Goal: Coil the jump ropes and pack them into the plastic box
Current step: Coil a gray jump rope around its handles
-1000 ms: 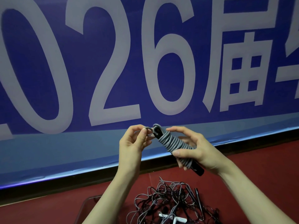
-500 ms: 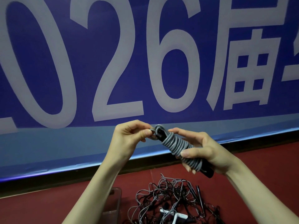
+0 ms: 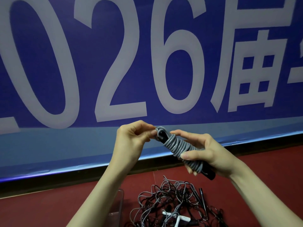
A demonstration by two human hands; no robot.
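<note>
red floor (image 3: 65, 208) below blue banner (image 3: 49, 145); right hand (image 3: 208, 151) grips coiled rope (image 3: 178, 148), left hand (image 3: 132, 138) pinches its end.

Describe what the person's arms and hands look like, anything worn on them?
Both forearms are bare as far as the frame shows: no sleeves, gloves, watch or bracelets. The left hand and right hand show no rings. Fingernails are short and look unpainted. No markings are visible.

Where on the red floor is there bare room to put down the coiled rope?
Bare red floor lies left of the plastic box, up to the dark strip under the banner, and at the far right. The tangled rope pile crowds the middle. The coiled rope is in both hands.
</note>
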